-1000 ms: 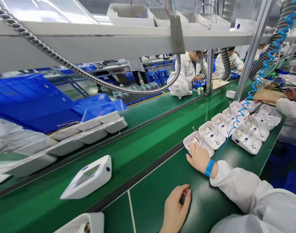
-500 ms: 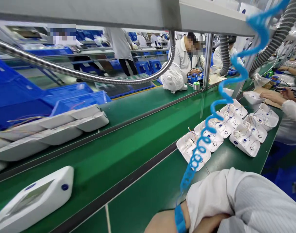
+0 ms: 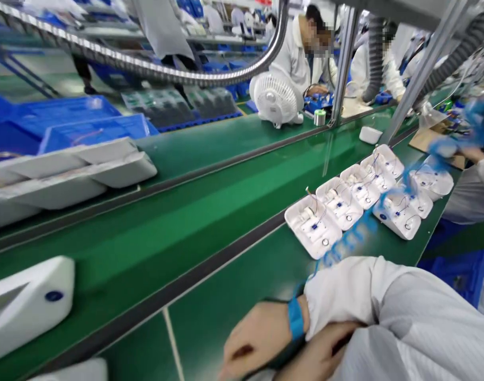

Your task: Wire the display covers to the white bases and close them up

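Note:
My right hand (image 3: 261, 336), with a blue band (image 3: 295, 318) round its wrist, is low in the centre over the green table. Its fingers are curled and partly blurred; whatever they hold is hidden. My left hand (image 3: 315, 357) lies just below and beside it, fingers cut off by the bottom edge. A dark strip shows between the hands. From the band a blue coiled cord (image 3: 349, 238) runs up to the right. Beyond the hands, several white shells (image 3: 313, 226) with wires and small blue parts stand open side up.
A white housing (image 3: 31, 304) is on the green belt (image 3: 178, 227) at left. Stacked white shells (image 3: 118, 169) and blue crates (image 3: 95, 132) lie behind. A white fan (image 3: 276, 100), a solder spool (image 3: 319, 117) and metal posts stand farther back. Co-workers are across and at right.
The view has tilted down and shifted. My right hand now shows more fully, and my left hand is visible below it. The coiled cord has swung to the right.

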The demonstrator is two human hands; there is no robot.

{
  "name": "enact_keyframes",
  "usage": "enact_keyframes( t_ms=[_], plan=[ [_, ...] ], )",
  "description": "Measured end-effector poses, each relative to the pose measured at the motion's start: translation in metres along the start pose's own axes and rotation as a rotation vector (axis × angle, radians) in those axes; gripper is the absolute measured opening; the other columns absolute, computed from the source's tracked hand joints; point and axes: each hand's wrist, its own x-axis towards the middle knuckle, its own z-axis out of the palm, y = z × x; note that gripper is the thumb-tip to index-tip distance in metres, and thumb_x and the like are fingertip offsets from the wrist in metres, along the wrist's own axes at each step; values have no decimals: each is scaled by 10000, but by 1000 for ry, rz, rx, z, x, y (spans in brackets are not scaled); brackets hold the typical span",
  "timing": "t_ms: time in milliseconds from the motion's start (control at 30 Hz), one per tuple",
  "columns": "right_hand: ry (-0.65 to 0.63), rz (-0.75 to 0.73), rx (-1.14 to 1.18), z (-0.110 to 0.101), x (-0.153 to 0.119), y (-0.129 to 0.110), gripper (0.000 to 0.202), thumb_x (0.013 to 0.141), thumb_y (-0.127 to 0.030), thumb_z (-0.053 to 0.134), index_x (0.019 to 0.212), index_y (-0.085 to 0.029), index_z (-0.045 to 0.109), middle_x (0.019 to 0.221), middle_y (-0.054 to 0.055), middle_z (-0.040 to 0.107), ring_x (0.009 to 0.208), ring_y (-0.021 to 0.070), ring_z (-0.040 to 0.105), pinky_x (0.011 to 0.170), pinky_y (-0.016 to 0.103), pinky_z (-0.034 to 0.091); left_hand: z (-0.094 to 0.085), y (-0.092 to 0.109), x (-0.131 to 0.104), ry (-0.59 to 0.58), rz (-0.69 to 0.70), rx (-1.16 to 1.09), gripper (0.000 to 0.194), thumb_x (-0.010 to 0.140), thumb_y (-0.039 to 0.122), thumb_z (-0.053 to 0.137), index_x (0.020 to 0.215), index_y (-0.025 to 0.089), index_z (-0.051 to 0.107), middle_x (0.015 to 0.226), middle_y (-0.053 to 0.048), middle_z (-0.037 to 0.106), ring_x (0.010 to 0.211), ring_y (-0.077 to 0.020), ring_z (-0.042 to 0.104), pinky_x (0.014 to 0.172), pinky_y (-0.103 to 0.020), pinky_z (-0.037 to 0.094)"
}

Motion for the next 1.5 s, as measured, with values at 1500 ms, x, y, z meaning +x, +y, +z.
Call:
enact_keyframes(
  t_ms=[1500],
  plan=[
    [763, 710, -409, -136, -150, 39, 238, 933, -342, 573, 850, -173, 717, 787, 37, 711, 727, 161, 647, 718, 286, 457, 13, -18, 8, 130, 63, -41, 443, 916, 334, 541, 1270, 98, 667, 1229, -164, 678, 1032, -222, 697, 944, -322, 553]
  ],
)
